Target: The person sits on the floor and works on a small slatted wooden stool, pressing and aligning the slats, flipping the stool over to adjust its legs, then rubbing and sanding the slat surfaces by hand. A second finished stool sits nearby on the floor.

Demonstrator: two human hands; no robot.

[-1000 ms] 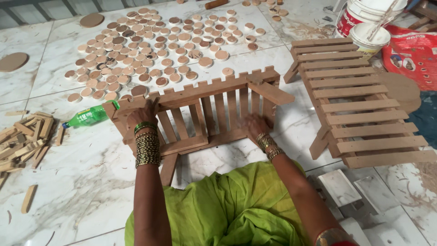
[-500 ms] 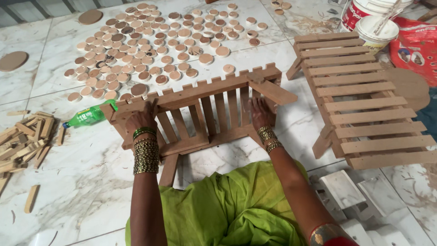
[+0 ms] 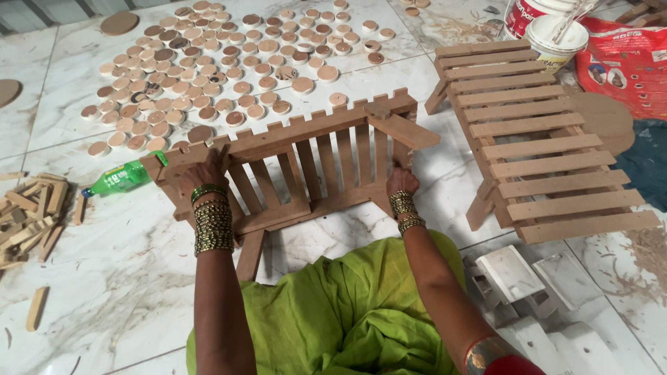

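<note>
A small slatted wooden chair frame [image 3: 313, 149] lies on the marble floor in front of me. My left hand [image 3: 203, 173] grips its left end by the armrest. My right hand [image 3: 401, 180] holds the lower right part of the frame, under the slanting right armrest board [image 3: 403, 130]. Both wrists carry several bangles. My green garment [image 3: 340, 312] fills the bottom of the view.
Several round wooden discs [image 3: 208, 62] are spread on the floor beyond the frame. A green bottle [image 3: 118, 178] lies at the left beside a pile of wood offcuts [image 3: 28, 215]. A finished slatted wooden piece [image 3: 535, 139] lies on the right, with white buckets [image 3: 556, 31] and white moulded pieces [image 3: 528, 278] nearby.
My right hand has slid up and inward along the frame's right side. The frame and my left hand have stayed nearly still.
</note>
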